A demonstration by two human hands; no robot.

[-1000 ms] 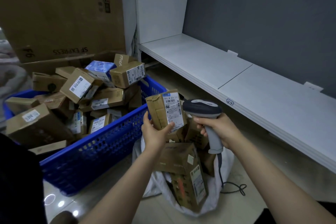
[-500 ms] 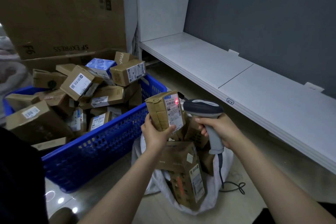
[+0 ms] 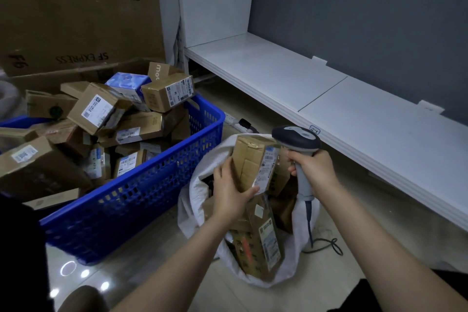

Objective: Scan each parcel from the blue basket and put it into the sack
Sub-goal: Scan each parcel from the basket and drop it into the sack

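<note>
Both forearms are bare down to the left hand (image 3: 229,196) and the right hand (image 3: 316,172). Black clothing (image 3: 20,261) shows at the lower left edge and the lower right corner, too dim for detail.

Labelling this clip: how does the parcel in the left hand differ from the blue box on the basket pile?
The held parcel is plain brown cardboard; the blue box is printed blue and white. The held parcel stands on end over the white sack, gripped by the left hand; the blue box lies untouched in the blue basket, wedged among other parcels. Both are small boxes.
</note>
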